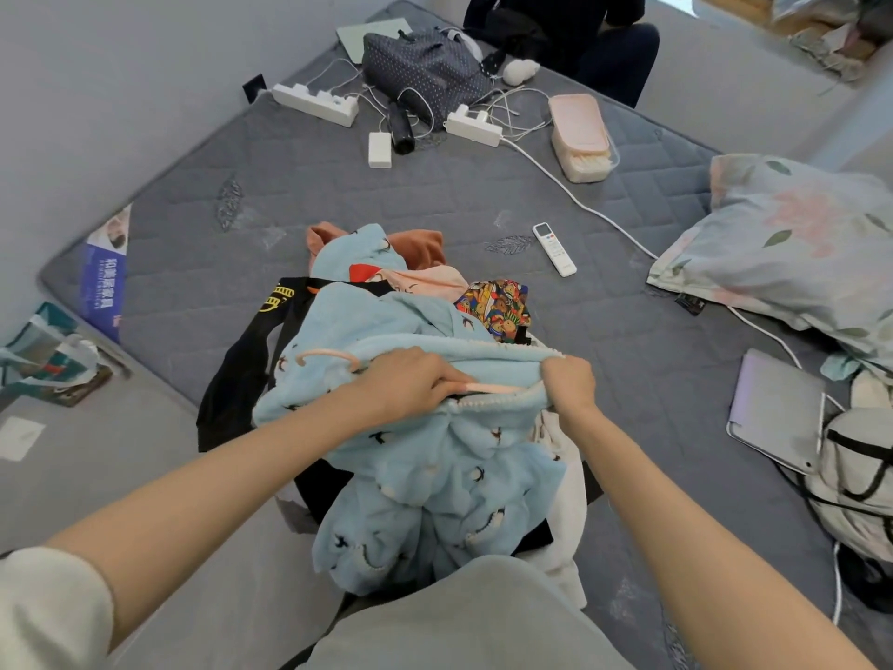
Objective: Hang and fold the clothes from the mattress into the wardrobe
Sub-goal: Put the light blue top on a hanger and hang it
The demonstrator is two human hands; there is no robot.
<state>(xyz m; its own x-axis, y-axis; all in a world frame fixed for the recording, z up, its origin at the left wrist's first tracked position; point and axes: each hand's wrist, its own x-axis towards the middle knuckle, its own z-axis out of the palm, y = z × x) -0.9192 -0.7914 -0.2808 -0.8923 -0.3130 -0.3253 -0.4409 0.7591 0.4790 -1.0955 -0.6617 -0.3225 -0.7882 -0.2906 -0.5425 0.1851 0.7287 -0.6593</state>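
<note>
Grey-trousered knee near; left hand grips pink hanger inside blue fleece garment, right hand pinches its edge, above clothes pile on mattress.

White remote sits dead centre; floral pillow right of it, power strip and pink-lidded box beyond it, grey laptop nearer, right of it.

a blue label on the corner of the mattress has a row of white chinese signs, with a thin line of small letters under it. they are too blurred to read; it may be a brand name. the black top has a yellow print, but no clear word shows. the remote has marks too small to read.
</note>
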